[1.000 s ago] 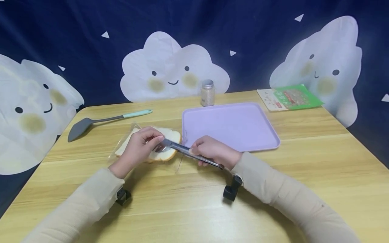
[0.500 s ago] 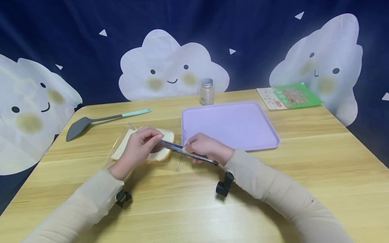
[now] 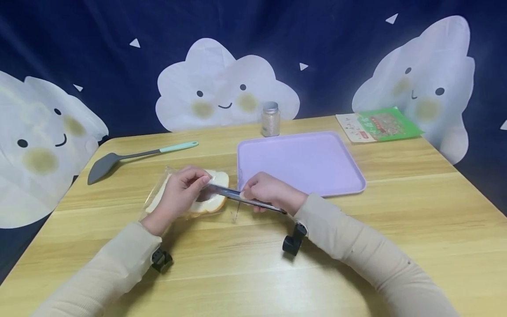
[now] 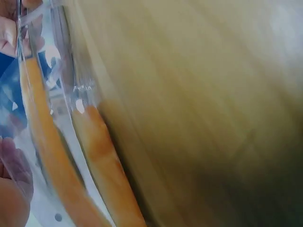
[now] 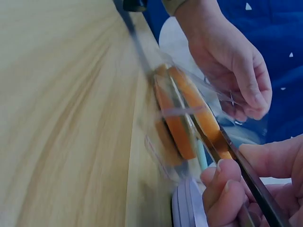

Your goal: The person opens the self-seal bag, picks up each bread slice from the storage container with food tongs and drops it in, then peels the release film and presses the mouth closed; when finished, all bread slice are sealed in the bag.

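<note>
A pair of metal tongs (image 3: 229, 192) is in my right hand (image 3: 271, 191), its fingers and thumb pinching the two arms. In the right wrist view the tongs (image 5: 251, 177) straddle the upper of two bread slices (image 5: 196, 106). Those slices lie one above the other inside a clear plastic bag (image 5: 168, 161). My left hand (image 3: 178, 191) pinches the bag's film over the bread (image 3: 218, 200), hiding part of it. Brown crusts (image 4: 102, 156) show through the film in the left wrist view. The tongs' tips are partly hidden by bread and film.
A lilac tray (image 3: 301, 165) lies right of the bag, close to the right hand. Behind it stands a glass jar (image 3: 271, 121) with a silver lid. A green and white packet (image 3: 380, 125) lies at the back right, and a grey spatula (image 3: 107, 167) with a mint handle at left.
My right hand and the tongs have shifted a little left, and the bread has slid slightly left too. The left hand keeps its pinch, and little differs over the last half second.
</note>
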### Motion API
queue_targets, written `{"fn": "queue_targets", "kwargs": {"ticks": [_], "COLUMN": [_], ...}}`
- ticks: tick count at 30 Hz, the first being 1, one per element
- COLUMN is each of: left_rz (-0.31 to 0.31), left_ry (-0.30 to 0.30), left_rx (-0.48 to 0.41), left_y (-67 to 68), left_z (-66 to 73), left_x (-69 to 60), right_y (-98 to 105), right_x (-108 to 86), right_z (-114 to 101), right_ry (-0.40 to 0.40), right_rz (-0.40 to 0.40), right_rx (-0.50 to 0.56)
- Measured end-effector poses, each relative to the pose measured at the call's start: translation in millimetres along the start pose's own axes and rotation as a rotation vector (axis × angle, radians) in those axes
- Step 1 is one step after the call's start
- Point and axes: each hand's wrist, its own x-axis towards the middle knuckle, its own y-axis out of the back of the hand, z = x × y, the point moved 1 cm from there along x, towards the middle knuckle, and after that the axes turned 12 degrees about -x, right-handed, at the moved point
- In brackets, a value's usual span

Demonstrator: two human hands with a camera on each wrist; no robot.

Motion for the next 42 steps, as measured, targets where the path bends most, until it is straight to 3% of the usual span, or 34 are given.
{"fn": "queue_targets", "kwargs": {"ticks": [5,10,16,21,26,29,35,39,42], "left_rz": [-0.017,-0.001,-0.047,-0.018,0.035,0.007,-0.032,-0.022,0.018], "left_ry": [0.028,0.003,-0.101,-0.084,-0.091,-0.108,-0.055,-0.015,0.006], "left_rx": [-0.068,-0.045,0.037,0.095,0.062,0.003,-0.029,0.004,0.042], "left_y": [-5.3,-5.3,-3.3,-1.8,-3.4,-3.4,1.3,2.2,1.5], "left_z": [0.6,0.9,1.3,0.4,2.5,2.5,-2.0,-1.5,0.1], "left_x": [-3.0,-6.2,-5.2,-2.9,-4.3,-8.0,-14.4,-13.7,-10.3], "right_y": [-3,-7,-5,-8,-13,-10,-5,-6,-5], "right_x": [1.1,4.9,4.5,4.8,5.9,5.8,5.7,5.2,4.6], "right_z": [-5,-10,-12,-13,-12,-11,-5,-4,-1], "right_ry": [0.015,-0.001,-0.007,-0.002,0.011,0.010,-0.014,-0.003,0.002], "right_rz": [0.022,0.031,0.025,0.015,0.025,0.010,0.032,0.027,0.008], "right_rx": [-0.015,-0.059,-0.032,-0.035,-0.060,0.001,0.060,0.040,0.053]}}
